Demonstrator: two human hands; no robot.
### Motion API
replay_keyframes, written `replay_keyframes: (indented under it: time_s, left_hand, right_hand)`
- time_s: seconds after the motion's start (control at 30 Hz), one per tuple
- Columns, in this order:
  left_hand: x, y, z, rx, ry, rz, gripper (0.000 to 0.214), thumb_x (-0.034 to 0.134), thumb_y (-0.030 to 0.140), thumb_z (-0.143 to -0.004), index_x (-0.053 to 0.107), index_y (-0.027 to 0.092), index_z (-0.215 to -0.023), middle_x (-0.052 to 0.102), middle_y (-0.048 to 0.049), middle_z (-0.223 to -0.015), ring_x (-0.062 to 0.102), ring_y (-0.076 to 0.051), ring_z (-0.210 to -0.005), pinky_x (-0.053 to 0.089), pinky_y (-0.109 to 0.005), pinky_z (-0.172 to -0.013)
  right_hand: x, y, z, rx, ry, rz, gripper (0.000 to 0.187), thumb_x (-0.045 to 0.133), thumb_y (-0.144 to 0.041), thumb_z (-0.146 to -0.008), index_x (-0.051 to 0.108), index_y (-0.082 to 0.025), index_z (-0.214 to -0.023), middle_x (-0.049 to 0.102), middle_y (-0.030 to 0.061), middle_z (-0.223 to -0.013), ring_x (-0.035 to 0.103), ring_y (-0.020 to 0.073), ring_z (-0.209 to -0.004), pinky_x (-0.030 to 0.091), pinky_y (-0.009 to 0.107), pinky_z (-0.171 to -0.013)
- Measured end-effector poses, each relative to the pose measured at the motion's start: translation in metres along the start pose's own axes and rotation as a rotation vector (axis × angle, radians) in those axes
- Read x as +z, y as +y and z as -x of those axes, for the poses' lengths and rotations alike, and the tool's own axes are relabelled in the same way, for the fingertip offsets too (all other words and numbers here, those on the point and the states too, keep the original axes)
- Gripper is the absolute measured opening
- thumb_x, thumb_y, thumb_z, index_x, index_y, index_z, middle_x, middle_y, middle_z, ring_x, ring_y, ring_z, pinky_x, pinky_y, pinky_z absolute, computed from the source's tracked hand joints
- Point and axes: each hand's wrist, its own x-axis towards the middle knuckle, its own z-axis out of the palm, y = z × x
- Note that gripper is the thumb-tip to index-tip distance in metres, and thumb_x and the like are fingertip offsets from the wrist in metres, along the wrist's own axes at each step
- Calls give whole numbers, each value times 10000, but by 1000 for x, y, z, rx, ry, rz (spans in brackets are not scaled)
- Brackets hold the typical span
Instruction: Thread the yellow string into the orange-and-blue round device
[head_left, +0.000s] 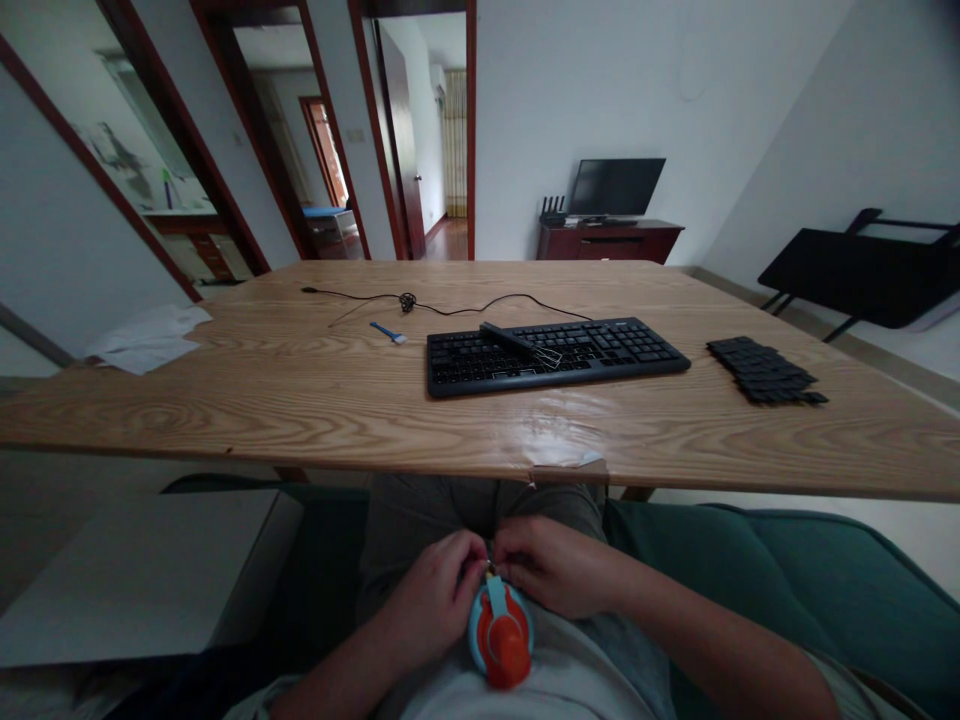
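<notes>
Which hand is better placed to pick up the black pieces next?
Probably the right hand: the black pieces lie on its side, right of the keyboard; the left hand is farther.

Pale shirt (559, 655), grey trousers (424, 515)

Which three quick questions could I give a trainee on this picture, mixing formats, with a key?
1. What lies across the keyboard?
A) Blue brush
B) Black wire keycap puller
C) Monitor

2. True or false: the left hand and right hand both rest on the wooden tabletop.

3. Fill in: the black keycaps lie to the ____ of the keyboard in the picture.

Key:
1. B.
2. False; both are below the table's near edge, at the top of an orange-and-blue trinket over the lap.
3. Right.
</notes>
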Motion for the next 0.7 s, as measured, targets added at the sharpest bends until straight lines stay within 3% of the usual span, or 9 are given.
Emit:
replay_keyframes:
  time_s: [0.1,0.2,0.33,0.53,0.7]
  left_hand:
    - [-2,-3,-1,-8,17,32,180,440,280,-937,587,183,-902,651,-60,-894,591,-195,-833,418,-292,-757]
    - [0,-8,-5,-97,75,148,212,466,336,-928,602,175,-903,657,-56,-877,592,-198,-824,429,-287,-742]
    - [5,-14,-13,-190,96,306,247,507,368,-894,616,147,-895,644,-56,-840,579,-200,-805,447,-293,-730]
    - [10,-18,-15,-189,81,393,276,521,394,-891,620,137,-902,631,-50,-835,563,-193,-802,448,-294,-728]
    - [11,-16,-13,-182,82,394,284,523,406,-898,618,138,-890,627,-48,-830,556,-192,-802,444,-293,-728]
  right_hand:
    - [7,7,-3,77,42,-132,209,518,-283,-892,679,-174,-814,616,16,-757,525,126,-697,397,240,-626]
    - [21,21,-7,215,153,-334,257,556,-374,-883,688,-158,-843,621,11,-743,519,119,-675,395,232,-604]
    - [39,37,-10,287,262,-635,275,623,-424,-833,671,-153,-843,628,3,-740,527,113,-681,408,232,-639]
    - [48,32,-7,406,335,-1099,370,783,-439,-647,653,-140,-822,607,-9,-710,520,96,-638,387,220,-605]
    - [48,33,-3,411,334,-1233,345,808,-381,-617,680,-122,-807,636,4,-712,555,99,-638,395,220,-615]
